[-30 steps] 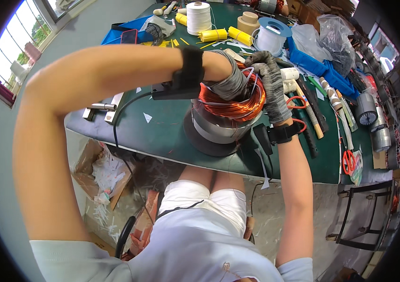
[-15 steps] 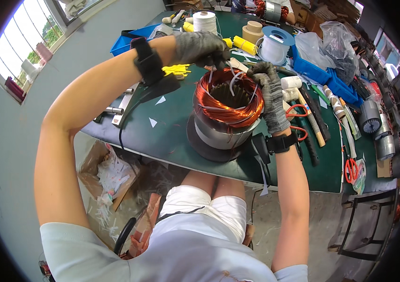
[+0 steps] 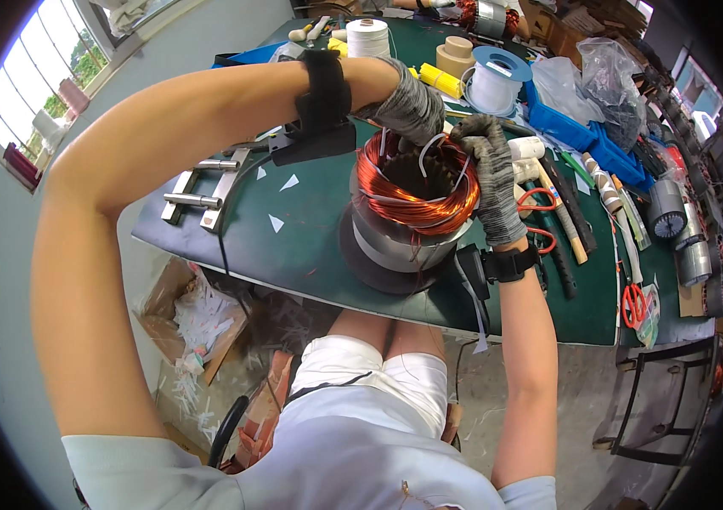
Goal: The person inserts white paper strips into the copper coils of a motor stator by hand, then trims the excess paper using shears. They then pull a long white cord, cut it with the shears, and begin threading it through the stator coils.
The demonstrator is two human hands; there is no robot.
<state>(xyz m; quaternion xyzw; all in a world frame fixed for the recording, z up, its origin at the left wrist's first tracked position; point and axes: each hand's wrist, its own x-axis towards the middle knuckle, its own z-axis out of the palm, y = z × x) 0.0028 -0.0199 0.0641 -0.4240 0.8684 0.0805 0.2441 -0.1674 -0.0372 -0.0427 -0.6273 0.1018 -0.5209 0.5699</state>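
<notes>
A motor stator [image 3: 391, 246] with a grey metal body stands upright on a dark round base [image 3: 353, 268] near the table's front edge. Bundled copper winding [image 3: 417, 204] rings its top, and white sleeves [image 3: 429, 153] stick up from it. My left hand [image 3: 412, 102], in a grey glove, reaches over the far side of the winding. Its fingers point down and are hidden. My right hand [image 3: 489, 161], also gloved, rests against the winding's right side, its fingers curled closed at the far right rim.
Hammers [image 3: 536, 174], red-handled scissors [image 3: 540, 202] and other tools lie to the right. Thread and sleeve spools [image 3: 497, 81] stand behind, near blue bins [image 3: 561, 123]. Metal bar fixtures [image 3: 208, 200] lie left. A scrap box [image 3: 183, 310] sits on the floor. Another person works across the table.
My left hand has moved right and toward me over the stator, its forearm swinging right and uncovering the metal fixtures. My right hand stays by the winding, nearly still.
</notes>
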